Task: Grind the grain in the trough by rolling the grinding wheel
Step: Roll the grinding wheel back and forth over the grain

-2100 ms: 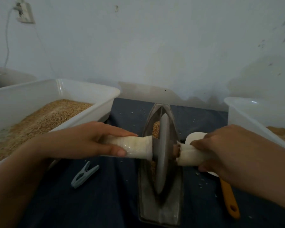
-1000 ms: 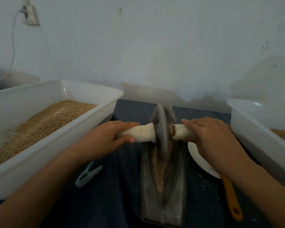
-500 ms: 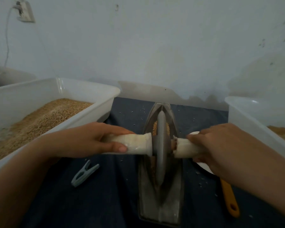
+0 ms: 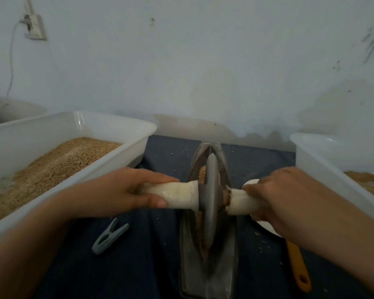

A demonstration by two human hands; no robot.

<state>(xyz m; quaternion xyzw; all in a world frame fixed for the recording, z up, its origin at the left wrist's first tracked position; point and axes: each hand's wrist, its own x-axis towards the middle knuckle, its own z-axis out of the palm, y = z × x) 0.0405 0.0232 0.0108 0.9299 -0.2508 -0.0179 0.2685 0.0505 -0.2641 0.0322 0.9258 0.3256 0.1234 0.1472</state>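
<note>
Both hands clamp the wrapped axle, left hand (image 4: 125,192) and right hand (image 4: 289,199). The grinding wheel (image 4: 211,201) has rolled back from the far end to mid-trough (image 4: 230,266). Grain (image 4: 202,171) beyond it awaits another pass.

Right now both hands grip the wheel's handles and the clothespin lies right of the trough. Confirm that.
Not quite. Left hand and right hand do grip the grinding wheel handles, but the head view shows the clothespin left of the trough.
</note>
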